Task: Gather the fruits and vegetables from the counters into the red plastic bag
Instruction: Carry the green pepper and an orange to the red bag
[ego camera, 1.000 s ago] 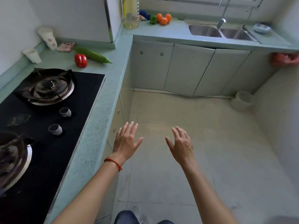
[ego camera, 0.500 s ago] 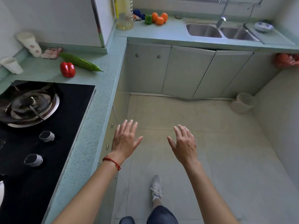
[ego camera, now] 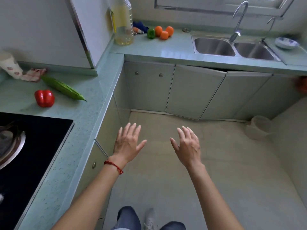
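Above the pale tiled floor (ego camera: pixel 216 171), in the open middle of the kitchen, both hands are held out palm down with fingers spread and nothing in either. The left hand (ego camera: pixel 127 144), with a red string bracelet (ego camera: pixel 113 166) on its wrist, hangs just off the front edge of the pale green speckled counter (ego camera: pixel 93 103); the right hand (ego camera: pixel 188 147) is beside it, a gap between the two.

Taking the double stainless steel sink (ego camera: pixel 232 47) as the landmark: three round orange fruits (ego camera: pixel 164 32) sit clustered on the counter to the left of the sink, with a small green pepper (ego camera: pixel 151 33) touching or just beside them on their left. Further left of those stands a clear plastic bottle of yellow oil (ego camera: pixel 123 25), in the corner. All of these lie well beyond the fingertips of both hands.

Far to the left of the sink, on the side run of counter, a glossy red bell pepper (ego camera: pixel 44 98) sits near a long bumpy green bitter gourd (ego camera: pixel 64 87), the two close but apart, just behind the black glass hob (ego camera: pixel 41 138). They lie ahead and left of the left hand, out of its reach.

Right of the sink, below the counter's end at the frame edge, a red plastic bag (ego camera: pixel 301 83) shows only in part, well apart from the right hand.
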### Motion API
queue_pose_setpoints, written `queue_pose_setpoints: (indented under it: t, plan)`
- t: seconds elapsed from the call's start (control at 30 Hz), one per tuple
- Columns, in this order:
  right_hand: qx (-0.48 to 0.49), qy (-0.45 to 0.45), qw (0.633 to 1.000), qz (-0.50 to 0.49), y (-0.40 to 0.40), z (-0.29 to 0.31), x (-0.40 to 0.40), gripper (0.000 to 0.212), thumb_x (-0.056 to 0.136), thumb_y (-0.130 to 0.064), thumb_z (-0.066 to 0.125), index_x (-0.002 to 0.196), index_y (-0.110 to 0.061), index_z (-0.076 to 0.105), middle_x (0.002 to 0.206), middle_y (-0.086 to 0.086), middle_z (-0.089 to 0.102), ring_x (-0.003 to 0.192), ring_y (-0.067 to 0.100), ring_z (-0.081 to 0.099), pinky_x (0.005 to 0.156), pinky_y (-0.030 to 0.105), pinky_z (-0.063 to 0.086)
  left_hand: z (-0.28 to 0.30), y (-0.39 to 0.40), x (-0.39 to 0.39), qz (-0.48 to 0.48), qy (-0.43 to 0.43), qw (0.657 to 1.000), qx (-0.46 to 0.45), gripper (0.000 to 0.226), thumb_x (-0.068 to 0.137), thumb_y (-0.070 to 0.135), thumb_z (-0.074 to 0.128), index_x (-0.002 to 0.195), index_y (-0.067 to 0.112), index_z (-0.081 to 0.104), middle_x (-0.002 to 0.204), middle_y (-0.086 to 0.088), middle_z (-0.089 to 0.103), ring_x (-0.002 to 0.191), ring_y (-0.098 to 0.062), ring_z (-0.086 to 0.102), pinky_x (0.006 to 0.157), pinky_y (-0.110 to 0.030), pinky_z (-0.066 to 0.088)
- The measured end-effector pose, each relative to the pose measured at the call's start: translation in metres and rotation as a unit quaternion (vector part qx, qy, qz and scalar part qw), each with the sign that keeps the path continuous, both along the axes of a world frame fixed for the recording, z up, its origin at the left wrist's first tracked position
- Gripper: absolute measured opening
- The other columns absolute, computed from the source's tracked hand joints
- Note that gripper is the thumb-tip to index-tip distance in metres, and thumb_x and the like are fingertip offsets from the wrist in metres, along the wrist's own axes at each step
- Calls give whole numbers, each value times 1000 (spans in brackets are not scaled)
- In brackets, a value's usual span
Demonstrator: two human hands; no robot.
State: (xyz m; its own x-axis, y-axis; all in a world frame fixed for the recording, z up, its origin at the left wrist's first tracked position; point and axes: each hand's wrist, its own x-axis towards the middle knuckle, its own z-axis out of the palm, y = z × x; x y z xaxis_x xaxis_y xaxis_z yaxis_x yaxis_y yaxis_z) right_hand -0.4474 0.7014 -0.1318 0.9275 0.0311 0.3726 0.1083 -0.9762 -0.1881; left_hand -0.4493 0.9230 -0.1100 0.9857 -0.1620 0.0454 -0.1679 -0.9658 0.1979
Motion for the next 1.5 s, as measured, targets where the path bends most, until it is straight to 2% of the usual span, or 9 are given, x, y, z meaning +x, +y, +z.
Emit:
queue_pose_setpoints:
  t: [0.23, 0.37, 0.67, 0.77, 0.9, 1.0, 1.13, 1.3, 1.5]
  plan:
    - [-2, 7, 1000, -2, -15, -5, 93, 53, 82, -46, 39, 105, -6, 67, 108, 16, 68, 104, 31, 64, 84, 42, 52, 2, -22, 99, 0, 16, 1000, 1, 65, 78, 51, 35, 116, 4, 61, 117, -18, 64, 111, -37, 58, 88, -56, 45]
    - [-4, 13, 1000, -4, -18, -7, 161, 53, 82, -46, 39, 105, -7, 67, 108, 15, 68, 105, 30, 64, 85, 41, 52, -4, -30, 169, -9, 21, 1000, -17, 66, 78, 51, 34, 118, 3, 60, 120, -19, 62, 113, -38, 56, 91, -57, 43]
    - [-2, 13, 1000, -17, -21, 1, 332, 53, 83, -45, 40, 106, -6, 66, 109, 14, 68, 105, 30, 63, 85, 42, 52, 3, -29, 351, -16, 22, 1000, 2, 63, 78, 50, 36, 112, 5, 64, 113, -17, 66, 106, -36, 62, 84, -55, 48]
    - [6, 14, 1000, -23, -23, 6, 381, 53, 83, -45, 40, 107, -5, 66, 109, 15, 67, 106, 31, 63, 85, 43, 51, 7, -30, 403, -19, 13, 1000, -3, 66, 79, 51, 33, 117, 5, 60, 119, -18, 63, 113, -36, 57, 90, -55, 45]
    - [14, 25, 999, -25, -30, 7, 437, 53, 84, -45, 40, 108, -5, 65, 112, 16, 66, 108, 32, 62, 87, 44, 50, 5, -36, 460, -12, -2, 1000, -19, 69, 83, 54, 31, 132, 7, 46, 138, -16, 48, 131, -33, 39, 107, -50, 28]
    - [21, 30, 999, -24, -38, 5, 484, 54, 84, -45, 40, 108, -5, 65, 112, 16, 66, 108, 32, 61, 88, 44, 50, 2, -44, 503, -11, -7, 1000, -17, 73, 83, 57, 22, 137, 9, 39, 144, -14, 40, 136, -30, 31, 111, -47, 21]
    - [27, 24, 999, -13, -52, 1, 555, 52, 84, -44, 43, 109, -4, 64, 112, 17, 66, 108, 34, 61, 89, 45, 49, -4, -57, 570, -2, -1, 1000, -13, 63, 92, 47, 38, 143, 13, 26, 152, -10, 27, 142, -25, 17, 115, -42, 10]
    - [46, 36, 998, 18, -68, 0, 642, 44, 81, -33, 66, 113, -3, 61, 115, 20, 63, 111, 37, 58, 91, 48, 47, 1, -73, 645, 19, 11, 1000, -1, 63, 93, 49, 34, 144, 14, 21, 153, -9, 23, 142, -24, 13, 116, -40, 8]
    - [53, 60, 996, 37, -76, 7, 725, 48, 83, -39, 53, 114, -3, 60, 116, 20, 63, 111, 37, 58, 89, 48, 48, 6, -77, 718, 45, 22, 999, -18, 64, 92, 46, 40, 143, 11, 25, 151, -12, 27, 141, -27, 18, 116, -42, 13]
